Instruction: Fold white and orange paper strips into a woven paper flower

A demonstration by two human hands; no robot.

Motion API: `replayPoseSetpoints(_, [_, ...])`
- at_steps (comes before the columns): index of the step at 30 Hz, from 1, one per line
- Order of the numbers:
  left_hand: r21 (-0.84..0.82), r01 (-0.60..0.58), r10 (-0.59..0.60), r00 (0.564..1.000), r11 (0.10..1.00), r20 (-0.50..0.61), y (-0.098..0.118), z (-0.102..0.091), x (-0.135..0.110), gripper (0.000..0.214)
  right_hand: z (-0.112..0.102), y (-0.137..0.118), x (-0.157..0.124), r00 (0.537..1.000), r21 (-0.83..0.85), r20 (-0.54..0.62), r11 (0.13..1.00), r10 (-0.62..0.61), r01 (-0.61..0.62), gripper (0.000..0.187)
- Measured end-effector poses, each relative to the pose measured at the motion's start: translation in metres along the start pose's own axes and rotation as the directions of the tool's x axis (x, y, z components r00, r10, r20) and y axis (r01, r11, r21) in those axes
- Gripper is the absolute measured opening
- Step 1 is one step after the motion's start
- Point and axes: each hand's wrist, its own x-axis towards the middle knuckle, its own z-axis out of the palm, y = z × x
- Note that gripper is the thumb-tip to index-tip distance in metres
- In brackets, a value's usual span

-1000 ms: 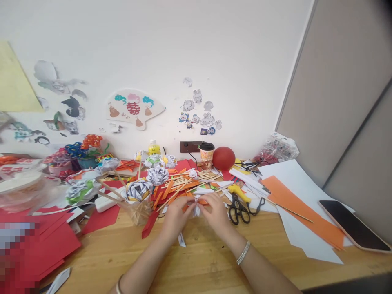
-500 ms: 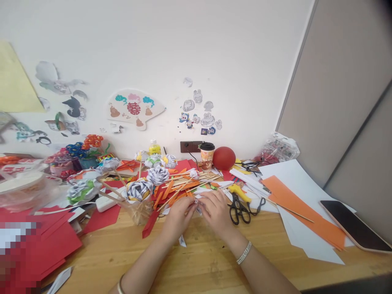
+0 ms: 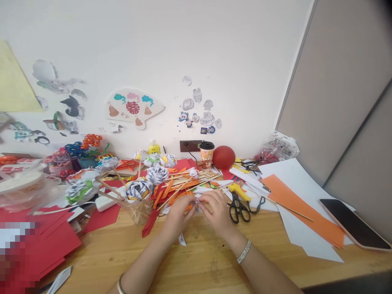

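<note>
My left hand [image 3: 177,216] and my right hand [image 3: 218,213] meet over the wooden table [image 3: 199,261], fingers pinched on a small folded white paper piece [image 3: 197,202] held between them. A silver bracelet sits on my right wrist. Just behind the hands lies a pile of wooden sticks and orange paper strips [image 3: 179,185]. Another small white folded scrap [image 3: 182,239] lies under my left wrist. Black scissors [image 3: 239,208] rest just right of my right hand.
Paper flowers on sticks [image 3: 139,188] stand left of the hands. Red paper sheets [image 3: 45,241] cover the left side. White and orange sheets [image 3: 301,210] and a phone [image 3: 355,225] lie to the right. A cup [image 3: 206,155] and a red ball [image 3: 223,157] stand by the wall.
Both hands have shifted slightly away from me with the paper piece, and the fingers have worked it; the piece now sits higher between the fingertips.
</note>
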Motion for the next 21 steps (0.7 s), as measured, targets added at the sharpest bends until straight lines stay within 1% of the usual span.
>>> replayPoseSetpoints(3, [-0.02,0.018,-0.018,1.0,1.0,0.01,-0.001,0.001,-0.001,0.012,0.0,-0.001,-0.001,1.0,0.0,-0.028,1.0,-0.007,0.007,0.007])
replayPoseSetpoints(6, [-0.043,0.032,-0.032,0.999,0.999,0.012,0.0,0.001,-0.001,0.012,-0.002,0.0,0.001,1.0,0.014,-0.017,1.0,-0.014,0.014,0.006])
replayPoseSetpoints(9, [-0.093,0.062,-0.059,0.998,0.994,0.037,0.003,-0.003,0.001,0.011,-0.005,0.002,0.005,0.998,0.092,0.051,0.995,0.042,-0.047,0.006])
replayPoseSetpoints(11, [-0.171,0.118,-0.101,0.989,0.978,0.105,0.006,-0.006,0.004,0.013,-0.007,0.005,0.008,0.988,0.175,0.118,0.978,0.098,-0.118,0.008])
replayPoseSetpoints(13, [-0.277,0.205,-0.154,0.969,0.939,0.193,0.005,-0.007,0.006,0.016,-0.008,0.008,0.009,0.965,0.244,0.201,0.946,0.166,-0.213,0.01])
replayPoseSetpoints(15, [-0.378,0.297,-0.208,0.944,0.877,0.257,0.0,-0.005,0.007,0.019,-0.007,0.011,0.008,0.921,0.293,0.306,0.897,0.241,-0.332,0.01])
replayPoseSetpoints(17, [-0.445,0.384,-0.246,0.909,0.809,0.336,-0.007,-0.001,0.007,0.023,-0.004,0.014,0.007,0.871,0.32,0.391,0.843,0.298,-0.432,0.009])
replayPoseSetpoints(19, [-0.469,0.451,-0.279,0.877,0.759,0.392,-0.015,0.003,0.006,0.024,0.0,0.017,0.004,0.845,0.329,0.425,0.815,0.324,-0.478,0.008])
replayPoseSetpoints(21, [-0.46,0.477,-0.296,0.862,0.749,0.411,-0.02,0.006,0.005,0.023,0.003,0.018,0.003,0.844,0.306,0.423,0.825,0.33,-0.476,0.006])
